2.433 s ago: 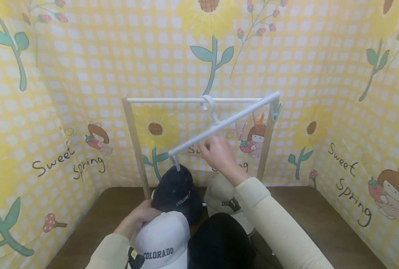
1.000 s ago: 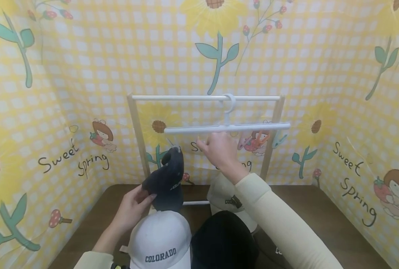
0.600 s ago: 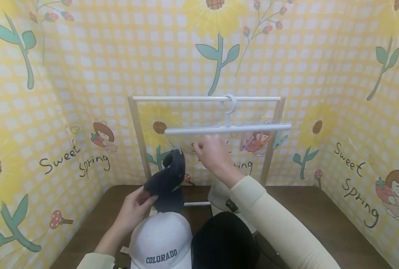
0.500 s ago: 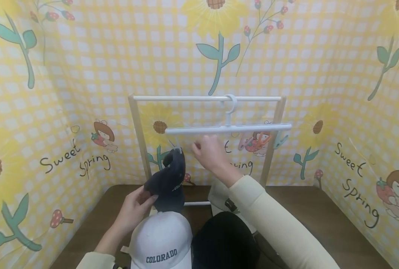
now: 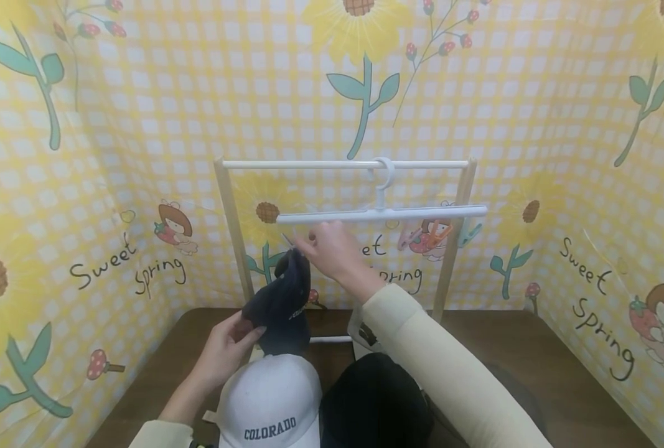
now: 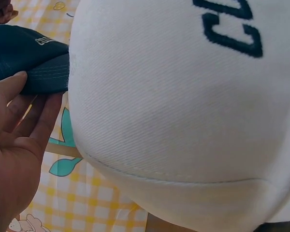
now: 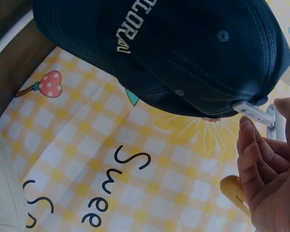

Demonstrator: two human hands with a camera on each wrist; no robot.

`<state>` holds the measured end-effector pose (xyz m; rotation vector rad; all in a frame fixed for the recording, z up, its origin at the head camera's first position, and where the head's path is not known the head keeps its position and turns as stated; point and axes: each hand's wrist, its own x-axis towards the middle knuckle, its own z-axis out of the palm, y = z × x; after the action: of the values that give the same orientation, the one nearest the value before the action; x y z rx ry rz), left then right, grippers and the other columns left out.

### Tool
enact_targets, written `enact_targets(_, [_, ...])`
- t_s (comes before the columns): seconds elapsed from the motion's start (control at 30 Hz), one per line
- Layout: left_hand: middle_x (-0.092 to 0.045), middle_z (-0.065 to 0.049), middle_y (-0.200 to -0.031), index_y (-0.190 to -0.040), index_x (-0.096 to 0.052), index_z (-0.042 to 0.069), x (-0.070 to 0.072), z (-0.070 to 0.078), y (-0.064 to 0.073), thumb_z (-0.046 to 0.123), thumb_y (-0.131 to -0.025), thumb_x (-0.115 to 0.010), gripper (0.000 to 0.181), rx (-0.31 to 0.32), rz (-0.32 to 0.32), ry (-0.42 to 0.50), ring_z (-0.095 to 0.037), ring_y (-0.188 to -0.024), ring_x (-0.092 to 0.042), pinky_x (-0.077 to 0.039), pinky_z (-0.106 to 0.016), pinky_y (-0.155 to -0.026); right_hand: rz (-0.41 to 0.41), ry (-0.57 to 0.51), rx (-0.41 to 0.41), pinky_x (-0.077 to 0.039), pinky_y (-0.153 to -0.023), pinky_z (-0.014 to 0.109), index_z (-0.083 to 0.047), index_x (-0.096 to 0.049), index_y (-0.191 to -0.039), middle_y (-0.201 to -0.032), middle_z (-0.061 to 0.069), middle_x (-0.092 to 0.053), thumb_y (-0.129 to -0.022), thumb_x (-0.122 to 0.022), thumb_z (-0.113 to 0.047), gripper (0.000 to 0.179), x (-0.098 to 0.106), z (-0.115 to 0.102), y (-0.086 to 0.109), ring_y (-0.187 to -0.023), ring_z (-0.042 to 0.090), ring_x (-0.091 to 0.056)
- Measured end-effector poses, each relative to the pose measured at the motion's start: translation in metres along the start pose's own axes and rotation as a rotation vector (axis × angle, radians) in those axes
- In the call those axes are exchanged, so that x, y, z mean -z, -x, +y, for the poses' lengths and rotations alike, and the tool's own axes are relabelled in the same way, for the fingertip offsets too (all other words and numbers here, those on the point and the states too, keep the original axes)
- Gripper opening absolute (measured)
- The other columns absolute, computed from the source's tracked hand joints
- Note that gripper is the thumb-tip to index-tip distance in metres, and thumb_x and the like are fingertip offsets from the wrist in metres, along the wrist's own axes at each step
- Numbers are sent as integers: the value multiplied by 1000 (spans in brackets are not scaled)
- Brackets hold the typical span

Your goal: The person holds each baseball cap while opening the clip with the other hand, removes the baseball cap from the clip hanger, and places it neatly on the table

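A navy baseball cap (image 5: 278, 317) hangs on end by its back edge, below the left end of a white hanger (image 5: 332, 216). My left hand (image 5: 219, 351) pinches its brim, thumb above and fingers beneath, as the left wrist view shows. A pale clothespin (image 7: 253, 113) grips the cap's back edge. Around the clothespin's handles are the thumb and fingertips of my right hand (image 7: 275, 174), the thumb apart from the fingers. In the head view this hand overlaps the top of the cap.
The hanger hooks on a wooden rack's rail (image 5: 287, 164). Pink, orange and green clothespins (image 5: 468, 232) hang at its right end. A white cap (image 5: 270, 398) and a black cap (image 5: 376, 401) stand in front; a beige cap is mostly behind my right arm (image 5: 449, 367).
The hanger, tilted down to the left before, now hangs level. My left hand has taken the navy cap's brim and turned the cap. My right hand has moved left to the clothespin.
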<state>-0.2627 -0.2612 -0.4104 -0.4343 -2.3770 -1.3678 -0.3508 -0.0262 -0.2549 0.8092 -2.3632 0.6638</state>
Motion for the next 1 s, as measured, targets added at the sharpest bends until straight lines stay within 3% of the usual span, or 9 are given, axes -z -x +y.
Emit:
enact_targets(0.33, [-74,-4,-119,-131,-66,13,0,2,3,15,-99,-69,32,-15,-17,37,-17,-109,-70,-55,-28,-90,-42,79,-7,-24,-41,21,-16,-41,-52,-46,-7,-31,-100,-60,-52,63,-6,-5,-4,-40,8,-26])
enact_targets(0.5, [-74,-4,-120,-132,-66,14,1,2,2,16,-99,-69,32,-23,-35,63,-17,-109,-71,-55,-29,-90,-45,104,14,-28,-43,21,-17,-47,-51,-44,-8,-36,-100,-61,-52,62,-6,-7,-7,-41,7,-31])
enact_targets(0.67, [-74,-4,-119,-131,-67,14,2,3,3,16,-99,-70,32,-17,-43,80,-15,-108,-71,-55,-29,-90,-46,111,-21,-28,-42,22,-17,-48,-51,-44,-7,-37,-97,-64,-54,61,-9,-10,-8,-41,8,-33])
enact_targets(1.0, [-75,0,-114,-129,-68,19,4,1,6,18,-99,-70,30,-29,-52,50,-15,-103,-71,-56,-31,-89,12,187,-55,-27,-38,22,-17,-48,-48,-41,-8,-38,-95,-67,-55,63,-15,-14,-8,-37,8,-35])
